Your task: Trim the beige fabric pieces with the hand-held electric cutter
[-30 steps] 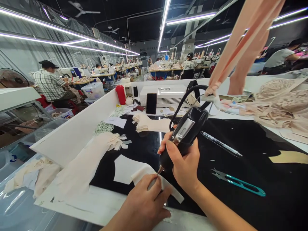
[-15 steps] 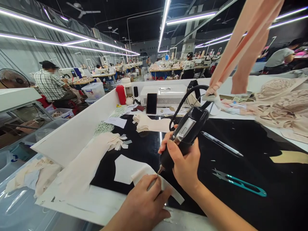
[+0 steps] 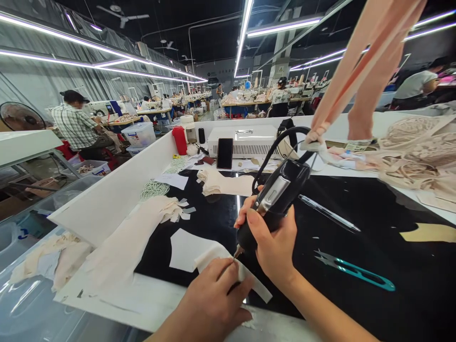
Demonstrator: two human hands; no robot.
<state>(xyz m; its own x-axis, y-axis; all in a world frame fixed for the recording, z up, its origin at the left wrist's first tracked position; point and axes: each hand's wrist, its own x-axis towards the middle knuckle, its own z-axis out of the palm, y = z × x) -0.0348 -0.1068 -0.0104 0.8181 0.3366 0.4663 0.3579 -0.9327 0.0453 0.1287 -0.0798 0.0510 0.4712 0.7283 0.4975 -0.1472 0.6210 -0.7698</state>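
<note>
Fabric strip (image 3: 228,268) lies flat at the near edge of the black bench (image 3: 374,223), pinned under the left hand (image 3: 210,304), fingers pressed together on it. The right hand (image 3: 274,247) stays wrapped around the black corded tool (image 3: 272,204), tip touching the strip. Over the last second almost nothing shifts: the tip holds its spot, so the same point is still being worked. Teal snips (image 3: 354,270) lie apart, to the right.

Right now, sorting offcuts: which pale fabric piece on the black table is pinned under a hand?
The narrow strip at the near edge: the left hand presses it, the black tool's tip touches it. Other pieces lie untouched.
</note>
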